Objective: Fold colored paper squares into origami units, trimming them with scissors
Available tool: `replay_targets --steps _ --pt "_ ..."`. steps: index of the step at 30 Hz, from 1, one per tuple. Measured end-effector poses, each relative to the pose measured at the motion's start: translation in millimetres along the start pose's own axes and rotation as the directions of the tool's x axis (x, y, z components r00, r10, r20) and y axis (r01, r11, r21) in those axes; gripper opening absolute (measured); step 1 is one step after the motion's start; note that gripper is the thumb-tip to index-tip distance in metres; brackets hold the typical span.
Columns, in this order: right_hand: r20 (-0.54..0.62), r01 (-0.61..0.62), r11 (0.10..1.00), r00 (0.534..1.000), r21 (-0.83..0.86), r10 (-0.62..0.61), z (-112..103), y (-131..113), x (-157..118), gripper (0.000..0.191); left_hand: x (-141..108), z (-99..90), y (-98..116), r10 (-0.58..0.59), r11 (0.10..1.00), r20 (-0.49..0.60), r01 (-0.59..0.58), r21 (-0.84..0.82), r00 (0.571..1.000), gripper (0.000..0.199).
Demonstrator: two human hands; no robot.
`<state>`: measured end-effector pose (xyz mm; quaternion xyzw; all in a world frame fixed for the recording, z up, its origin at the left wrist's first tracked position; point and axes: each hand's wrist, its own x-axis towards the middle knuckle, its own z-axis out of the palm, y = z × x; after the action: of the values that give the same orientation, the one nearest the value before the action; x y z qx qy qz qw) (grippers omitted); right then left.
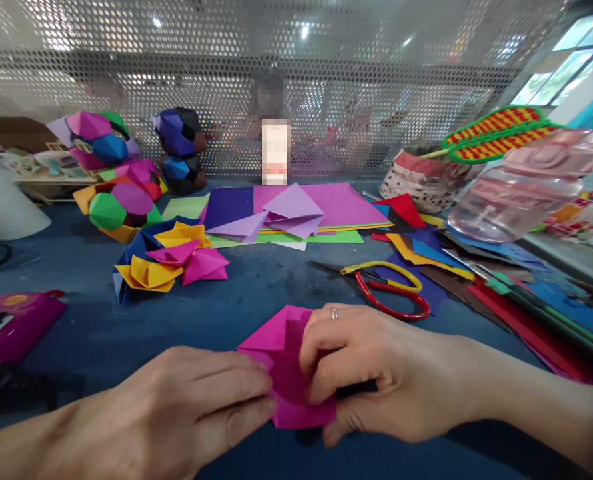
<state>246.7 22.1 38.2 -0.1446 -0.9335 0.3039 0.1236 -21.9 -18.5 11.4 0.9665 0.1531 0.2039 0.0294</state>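
We are noting a magenta object (31, 327) lying near left on the blue worktop (101, 327), with a white tapered object (6, 193) standing farther back. To their right, folded-paper balls (112, 211) are standing on the far side, and a cluster of yellow, pink and blue folded pieces (196, 261) is sitting nearer. Our left hand (191, 400) is resting its fingers on the left side of the magenta folded paper (287, 377), which is lying near centre between both hands; whether this grip is pinching or merely pressing, we cannot tell. Coloured sheets (339, 207) are lying far centre. Our right hand (371, 363) is keeping a narrow grip on the paper's near right part, fingers inside, thumb outside. Just beyond, scissors (357, 267) are pointing their blades left. Farther right, a fabric basket (416, 180), loose coloured paper (439, 259) and a clear pink bottle (511, 200) are occupying the far side.
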Motion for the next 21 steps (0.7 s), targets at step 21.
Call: replay_targets --steps 21 --pt "-0.285 -0.394 0.919 0.882 -0.007 0.376 36 -1 7 0.029 6 -5.3 1 0.036 0.992 0.02 -0.033 -0.119 0.999 0.033"
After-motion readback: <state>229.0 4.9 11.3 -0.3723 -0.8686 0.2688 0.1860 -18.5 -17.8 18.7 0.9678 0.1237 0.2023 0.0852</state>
